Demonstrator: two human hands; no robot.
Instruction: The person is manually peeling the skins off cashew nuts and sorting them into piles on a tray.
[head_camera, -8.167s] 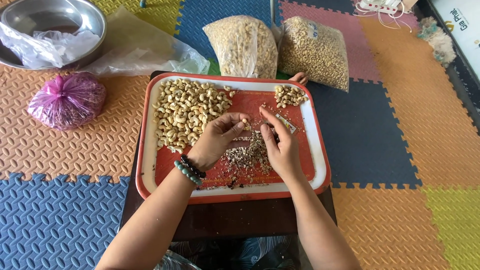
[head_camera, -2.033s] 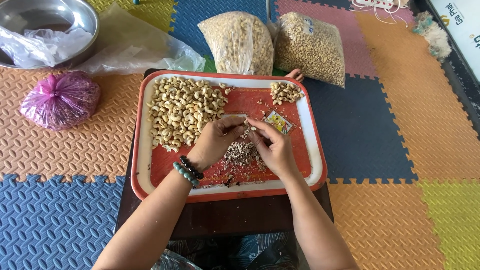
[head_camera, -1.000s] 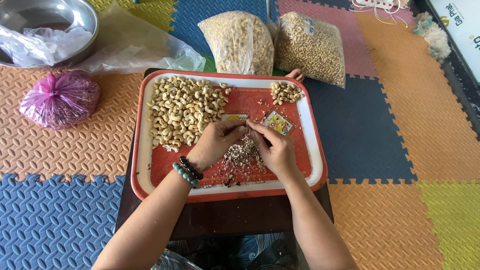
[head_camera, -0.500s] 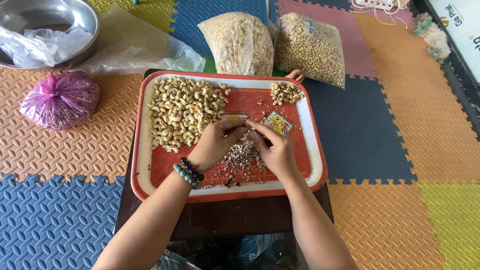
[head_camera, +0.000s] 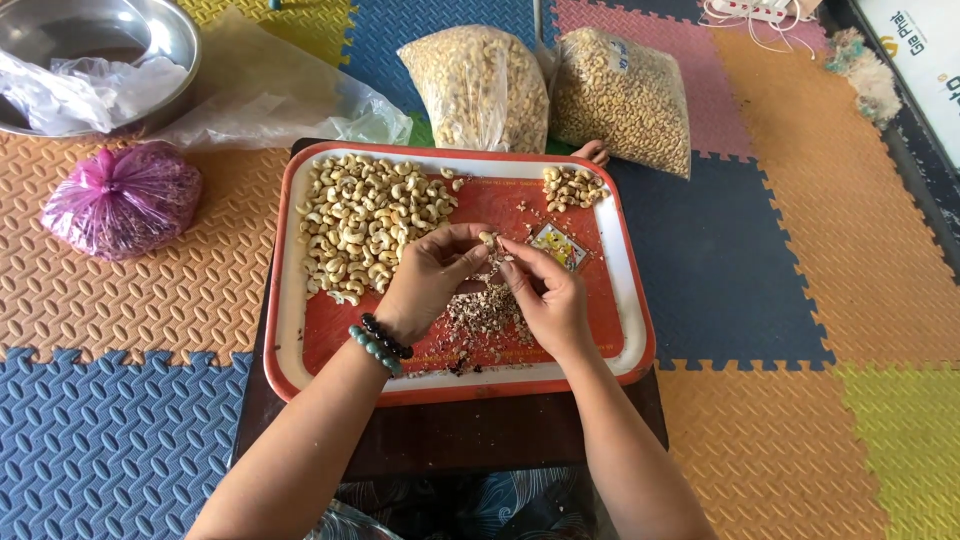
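Two bare hands meet over the middle of the red rectangular plastic tray with a pale rim (head_camera: 300, 350), which sits on a dark low table (head_camera: 450, 440). I see my left hand (head_camera: 432, 280), with dark and green bead bracelets (head_camera: 380, 342) at the wrist, curled with thumb and fingertips pinched on a single pale cashew nut (head_camera: 488, 239); my right hand (head_camera: 545, 295) has its fingers bent in close, the tips touching the same nut from the right. Whether the right hand grips the nut or only picks at it, I cannot tell. Directly beneath the hands lies a heap of brownish skin flakes (head_camera: 488, 312) on the tray floor. On the tray's far left is a large spread of peeled pale cashews (head_camera: 365, 215); at the far right a small cluster of cashews (head_camera: 573, 185), with a small printed yellow packet (head_camera: 558, 245) just near of it. Beyond the tray's far edge stand two clear plastic bags filled with nuts (head_camera: 550, 95). Left of the tray, on the interlocking foam floor mats (head_camera: 150, 300), a tied purple plastic bag (head_camera: 122, 198) lies near a steel bowl (head_camera: 150, 40) holding crumpled clear plastic.
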